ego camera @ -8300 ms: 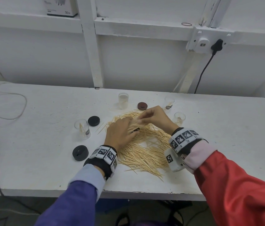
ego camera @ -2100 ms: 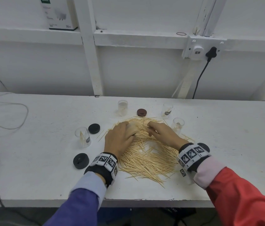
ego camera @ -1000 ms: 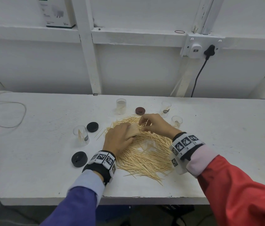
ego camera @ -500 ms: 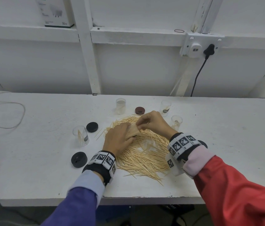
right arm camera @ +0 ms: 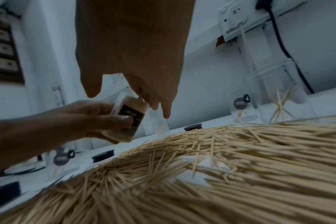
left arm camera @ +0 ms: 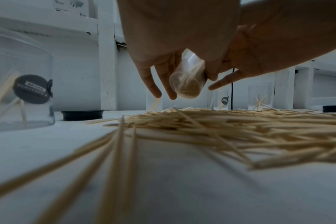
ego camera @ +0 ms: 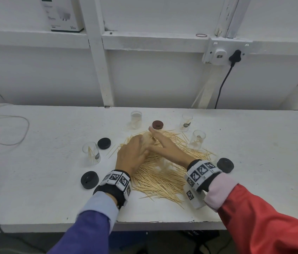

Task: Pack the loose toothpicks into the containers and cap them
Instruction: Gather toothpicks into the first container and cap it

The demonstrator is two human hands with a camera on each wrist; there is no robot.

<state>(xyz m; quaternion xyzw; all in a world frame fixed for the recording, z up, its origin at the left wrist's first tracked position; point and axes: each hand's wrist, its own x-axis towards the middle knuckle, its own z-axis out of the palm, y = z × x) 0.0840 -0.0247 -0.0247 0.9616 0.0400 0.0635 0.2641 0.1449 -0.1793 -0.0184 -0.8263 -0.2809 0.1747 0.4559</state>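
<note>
- Holding a small clear plastic toothpick container [left arm camera: 188, 78] tilted in my left hand [ego camera: 133, 154], thumb and fingers curled round its wall, over the 12 o'clock edge of the heap; its mouth faces my right hand.
- My right hand [ego camera: 164, 147] is at that mouth with the fingers nearly straight, index extended; the right wrist view seems to show the fingertips on toothpick ends at the opening, but I cannot tell whether they pinch any.
- This container looks well filled with sticks, though it has no cap on yet.
- Most of the work is left, I judge: the big pile of loose pale wooden toothpicks [ego camera: 163, 173] covers the middle of the white bench [ego camera: 34, 189].
- Four more clear containers stand open with only a few sticks each: one at 9 o'clock of the pile [ego camera: 91, 153], one at 11 o'clock [ego camera: 136, 119], two at 1 o'clock [ego camera: 186, 122] [ego camera: 197, 139].
- No cap is fitted anywhere: three round black caps lie loose at 10 [ego camera: 104, 143], 8 [ego camera: 89, 180] and 3 o'clock [ego camera: 225, 165], and a round dark brown cap [ego camera: 157, 124] at 12 o'clock.
</note>
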